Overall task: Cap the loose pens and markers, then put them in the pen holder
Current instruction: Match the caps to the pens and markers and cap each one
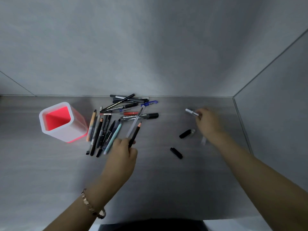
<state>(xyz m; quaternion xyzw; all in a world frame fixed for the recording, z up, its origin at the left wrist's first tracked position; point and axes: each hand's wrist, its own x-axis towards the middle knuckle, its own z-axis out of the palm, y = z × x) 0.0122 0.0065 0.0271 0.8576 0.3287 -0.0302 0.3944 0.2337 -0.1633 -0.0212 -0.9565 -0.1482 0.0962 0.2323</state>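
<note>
The grey table (pixel 166 189) spreads under me, and the white, red-lined pen holder (pixel 75 129) stands at its left. Just right of it lies the heap of loose pens and markers (pixel 139 116). My left hand (pixel 124 154) grips a dark pencil (pixel 135 132). My right hand (pixel 209 122), blurred, pinches a small silver piece (pixel 191 112). One black cap (pixel 185 133) lies near that hand, and another cap (pixel 176 153) lies nearer me.
</note>
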